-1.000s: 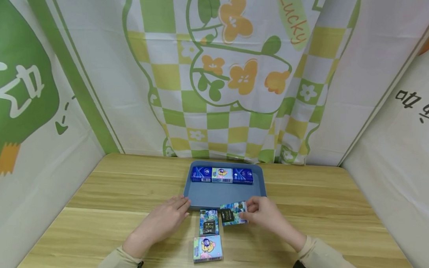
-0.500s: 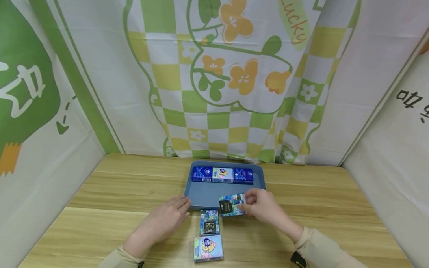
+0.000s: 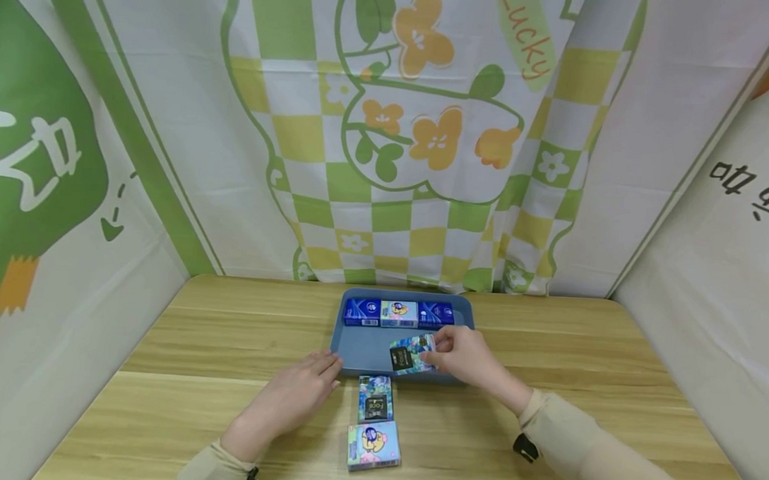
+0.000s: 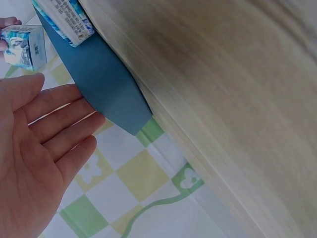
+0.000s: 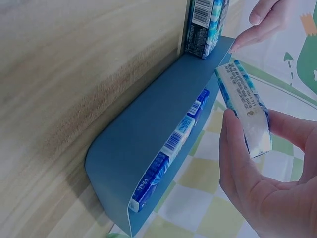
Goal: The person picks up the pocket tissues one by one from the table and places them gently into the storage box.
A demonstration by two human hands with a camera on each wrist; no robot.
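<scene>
Between thumb and fingers my right hand (image 3: pixel 466 354) pinches a blue floral tissue pack (image 3: pixel 411 354) by its right end, held above the front part of the blue-grey tray (image 3: pixel 355 348). In the right wrist view this tissue pack (image 5: pixel 243 106) is tilted and apart from the tray. My left hand (image 3: pixel 293 392) has its fingers straight, their tips touching the tray's front left corner. In the left wrist view the left hand (image 4: pixel 47 134) holds nothing. A second floral tissue pack (image 3: pixel 375 398) lies on the table just in front of the tray.
Along the tray's back wall sit a dark blue tissue pack (image 3: pixel 362 312), a light blue duck-print pack (image 3: pixel 399 313) and another dark blue pack (image 3: pixel 436 314). Another duck-print pack (image 3: pixel 374 444) lies near the front of the wooden table (image 3: pixel 228 333). A checked curtain (image 3: pixel 410 220) hangs behind.
My right hand has carried the floral tissue pack forward and slightly left, from the tray's front edge to over the tray. The left hand and the other packs stay in place.
</scene>
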